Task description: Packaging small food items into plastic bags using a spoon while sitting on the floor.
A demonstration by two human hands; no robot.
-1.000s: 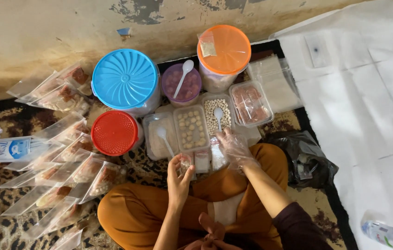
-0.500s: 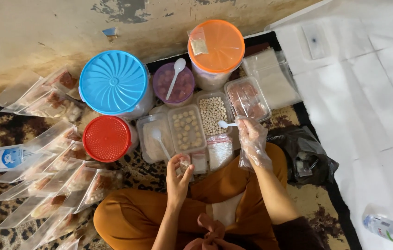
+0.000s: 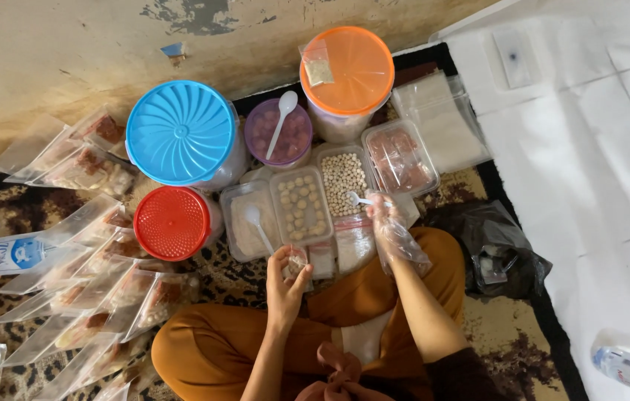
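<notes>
Looking down through the head camera, I saw the bare left hand (image 3: pixel 285 286) raised above the lap, its fingers curled and pinching a small clear plastic pouch (image 3: pixel 296 263) that held pale contents. The right hand (image 3: pixel 393 230), covered by a loose clear plastic glove, pinched the handle of a small white plastic spoon (image 3: pixel 357 199), whose bowl lay over the clear rectangular tub of small pale round beans (image 3: pixel 342 178).

Just left of that tub sat a clear rectangular tub of larger tan balls (image 3: pixel 301 206), and left again a clear tub of whitish powder with a white spoon in it (image 3: pixel 250 223). To the right stood a clear lidded tub of pink pieces (image 3: pixel 399 157).

Behind them, near the wall, stood a purple round cup holding a white spoon (image 3: pixel 281 134), a tall jar with an orange lid (image 3: pixel 348 70) and a wide jar with a blue ribbed lid (image 3: pixel 181 132); a smaller jar with a red lid (image 3: pixel 172 223) sat nearer.

Filled clear packets (image 3: pixel 85 282) lay fanned over the leopard-print rug (image 3: pixel 3 200) at the left. A black plastic bag (image 3: pixel 493 252) lay at the right.
</notes>
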